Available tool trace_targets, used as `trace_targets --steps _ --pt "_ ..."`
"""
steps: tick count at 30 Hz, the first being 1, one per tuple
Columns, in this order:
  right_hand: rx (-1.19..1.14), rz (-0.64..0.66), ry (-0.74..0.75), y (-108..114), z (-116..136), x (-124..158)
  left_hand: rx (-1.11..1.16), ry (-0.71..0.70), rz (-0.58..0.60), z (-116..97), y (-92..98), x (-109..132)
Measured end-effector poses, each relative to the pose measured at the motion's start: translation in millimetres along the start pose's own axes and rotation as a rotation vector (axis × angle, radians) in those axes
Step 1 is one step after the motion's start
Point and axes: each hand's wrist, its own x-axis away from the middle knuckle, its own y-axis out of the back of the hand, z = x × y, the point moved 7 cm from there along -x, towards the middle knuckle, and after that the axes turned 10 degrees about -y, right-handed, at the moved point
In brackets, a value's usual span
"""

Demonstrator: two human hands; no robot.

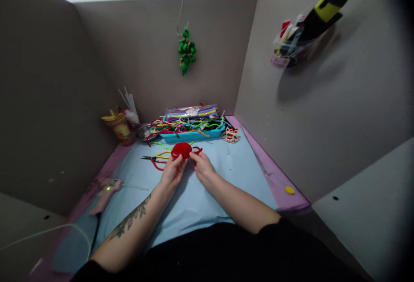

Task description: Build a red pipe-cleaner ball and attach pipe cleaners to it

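A red fuzzy oval piece [181, 149], apparently of pipe cleaners, is held up over the blue-covered table between both hands. My left hand [175, 168] pinches its lower left edge with thumb and fingers. My right hand [201, 162] grips its right side, where a thin red strand [197, 149] sticks out. Just left of the piece lie scissors [149, 158] with dark blades and red handles, partly hidden behind my left hand. Yellow and green pipe cleaners [163, 154] lie beside them. The fingertips behind the oval are hidden.
A blue tray [194, 136] heaped with coloured pipe cleaners stands at the back, beside a metal bowl [147, 132] and a beaded-looking ornament [230, 135]. A pink glue gun [107, 193], its light green, lies left. Grey partitions [213, 27] enclose the table; a green decoration [186, 51] hangs there.
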Motion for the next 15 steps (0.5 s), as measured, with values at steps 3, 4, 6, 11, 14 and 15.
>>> trace_targets --steps 3,4,6,11,14,15 --pt "0.023 0.036 -0.034 -3 -2 4 -0.009 -0.015 -0.016 -1 2.8 -1" --pt "0.023 0.042 -0.041 -3 -2 5 -0.016 -0.011 -0.021 -1 3.8 -1" --pt "0.008 0.057 -0.056 -4 -3 6 -0.030 0.003 -0.035 0 5.7 -1" --pt "-0.051 0.143 -0.125 -10 -5 6 -0.053 0.000 -0.034 2 4.6 3" --pt "-0.141 0.182 -0.140 -14 -5 6 -0.081 -0.026 0.007 2 0.0 6" --pt "-0.175 0.183 -0.149 -15 -5 6 -0.089 -0.045 0.021 1 -1.5 7"
